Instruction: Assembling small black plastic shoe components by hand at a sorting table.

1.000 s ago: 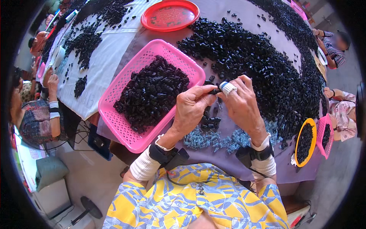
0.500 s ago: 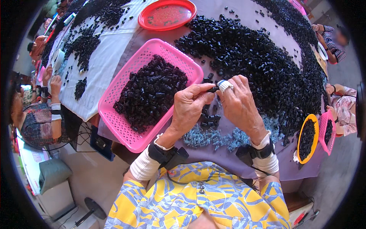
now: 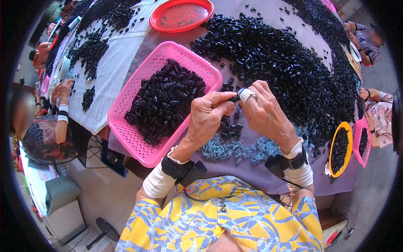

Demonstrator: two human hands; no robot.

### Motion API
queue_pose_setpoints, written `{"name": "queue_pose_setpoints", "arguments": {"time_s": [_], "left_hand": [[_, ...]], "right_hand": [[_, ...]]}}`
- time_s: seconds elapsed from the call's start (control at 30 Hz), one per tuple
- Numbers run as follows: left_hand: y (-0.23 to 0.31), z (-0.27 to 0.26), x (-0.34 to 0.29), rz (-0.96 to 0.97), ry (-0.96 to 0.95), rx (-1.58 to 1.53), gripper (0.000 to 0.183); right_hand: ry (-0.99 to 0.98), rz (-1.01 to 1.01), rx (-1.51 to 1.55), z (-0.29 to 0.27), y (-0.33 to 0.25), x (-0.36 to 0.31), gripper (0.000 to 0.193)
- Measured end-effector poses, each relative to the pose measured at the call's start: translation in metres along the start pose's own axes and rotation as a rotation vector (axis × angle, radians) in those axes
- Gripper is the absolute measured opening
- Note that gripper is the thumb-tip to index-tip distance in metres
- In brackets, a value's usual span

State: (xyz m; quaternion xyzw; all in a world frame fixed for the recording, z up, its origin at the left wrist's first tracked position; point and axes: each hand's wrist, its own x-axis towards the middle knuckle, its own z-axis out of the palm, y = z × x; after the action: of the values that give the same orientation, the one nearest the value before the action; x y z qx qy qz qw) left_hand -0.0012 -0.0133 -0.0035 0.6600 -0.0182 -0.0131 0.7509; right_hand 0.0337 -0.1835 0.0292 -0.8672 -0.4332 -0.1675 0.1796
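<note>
My left hand (image 3: 205, 122) and my right hand (image 3: 268, 115) meet just right of the pink basket, fingertips almost touching. Between them is a small black plastic part (image 3: 233, 99), pinched from both sides and mostly covered by the fingers. A white knitted finger cover (image 3: 247, 95) with a blue band sits on a right-hand finger. Below the hands lie several black pieces (image 3: 231, 129) and a strip of small pale-blue coils (image 3: 228, 149) that look like springs. The pink perforated basket (image 3: 119, 119), beside my left hand, holds a heap of black parts (image 3: 166, 101).
A large spread of loose black parts (image 3: 277, 67) covers the table beyond my hands. At the back stands a red oval tray (image 3: 155, 19). A yellow tray (image 3: 347, 163) and a pink basket (image 3: 364, 159) sit at the right edge. Other people work on both sides.
My right hand and wrist have shifted slightly to the right, while the pinch on the black part stays. At the left, another person's hands have moved over the table.
</note>
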Motion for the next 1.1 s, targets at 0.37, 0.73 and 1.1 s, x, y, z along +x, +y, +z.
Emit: {"name": "queue_pose_setpoints", "arguments": {"time_s": [0.37, 0.73, 1.1], "left_hand": [[0.0, -0.004, 0.001, -0.047, -0.038, -0.022, 0.021], [-0.007, 0.0, 0.002, 0.128, 0.034, 0.144, 0.022], [-0.001, 0.007, 0.006, -0.094, 0.117, -0.168, 0.023]], "right_hand": [[-0.002, -0.069, 0.069, 0.005, 0.003, -0.002, 0.012], [-0.007, 0.041, 0.185, 0.017, 0.003, -0.002, 0.009], [0.023, 0.098, 0.052, 0.013, -0.001, 0.011, 0.02]]}}
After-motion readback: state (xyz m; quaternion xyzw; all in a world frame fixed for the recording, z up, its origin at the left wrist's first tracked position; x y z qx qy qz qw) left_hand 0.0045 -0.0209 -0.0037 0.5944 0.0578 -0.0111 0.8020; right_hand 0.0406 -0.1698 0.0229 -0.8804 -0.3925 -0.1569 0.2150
